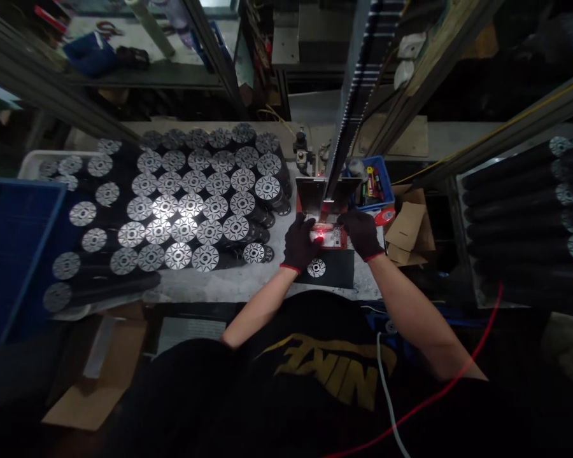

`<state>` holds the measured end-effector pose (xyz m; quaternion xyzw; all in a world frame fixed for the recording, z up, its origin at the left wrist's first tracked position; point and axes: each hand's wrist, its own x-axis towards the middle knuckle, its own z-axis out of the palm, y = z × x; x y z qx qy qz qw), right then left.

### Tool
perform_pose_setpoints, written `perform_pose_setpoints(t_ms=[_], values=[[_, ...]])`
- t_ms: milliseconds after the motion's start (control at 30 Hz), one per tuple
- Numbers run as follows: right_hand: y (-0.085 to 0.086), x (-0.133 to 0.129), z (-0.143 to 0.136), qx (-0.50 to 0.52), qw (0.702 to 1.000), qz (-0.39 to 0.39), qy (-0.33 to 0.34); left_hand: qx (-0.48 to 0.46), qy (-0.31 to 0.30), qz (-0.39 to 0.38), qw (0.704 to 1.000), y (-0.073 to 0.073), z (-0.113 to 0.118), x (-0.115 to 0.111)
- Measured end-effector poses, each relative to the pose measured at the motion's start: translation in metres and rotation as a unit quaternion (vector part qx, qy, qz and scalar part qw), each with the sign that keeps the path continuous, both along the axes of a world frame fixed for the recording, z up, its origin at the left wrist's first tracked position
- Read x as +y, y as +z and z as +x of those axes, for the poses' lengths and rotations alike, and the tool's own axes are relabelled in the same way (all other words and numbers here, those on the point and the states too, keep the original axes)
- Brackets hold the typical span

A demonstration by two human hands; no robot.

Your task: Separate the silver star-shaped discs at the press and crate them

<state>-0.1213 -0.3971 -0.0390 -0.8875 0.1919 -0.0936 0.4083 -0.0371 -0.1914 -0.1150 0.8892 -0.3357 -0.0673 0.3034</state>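
A small fixture [335,239] stands on the bench in front of me, lit by a red glow. On it lies a shiny round part [322,227], mostly washed out by the light. My left hand [300,243], in a black glove with a red cuff, is curled at the fixture's left side, fingertips by the glow. My right hand [361,234], gloved alike, bends its fingers at the right edge; what they pinch is hidden. A patterned metal disc [316,268] rests on a dark mat [340,270] below the left hand. Behind the fixture rises a dark plate [310,194].
Many stacks of slotted metal discs [209,231] fill the bench on the left, beside a blue bin [16,254]. A blue tray [386,184] of small items and a cardboard box [405,229] sit right. A metal column [353,95] stands behind; more stacks [510,210] lie far right.
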Motion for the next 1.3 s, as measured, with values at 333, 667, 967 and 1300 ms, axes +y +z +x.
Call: perform_pose_setpoints(t_ms=[333,667,967,1300], values=[[0.015,-0.022,-0.003,0.064,0.975,0.195,0.088,0.009,-0.012,-0.009,1.0,0.001,0.003,0.003],[0.053,-0.066,0.023,0.124,0.898,-0.1,0.41,0.003,-0.001,-0.057,0.998,0.001,0.009,0.002],[0.06,-0.044,0.013,0.183,0.849,-0.355,0.347,0.051,0.014,-0.119,0.991,0.018,-0.02,0.006],[0.067,-0.016,0.014,0.25,0.896,-0.266,0.253,0.098,-0.001,-0.119,0.988,0.006,-0.049,-0.08]])
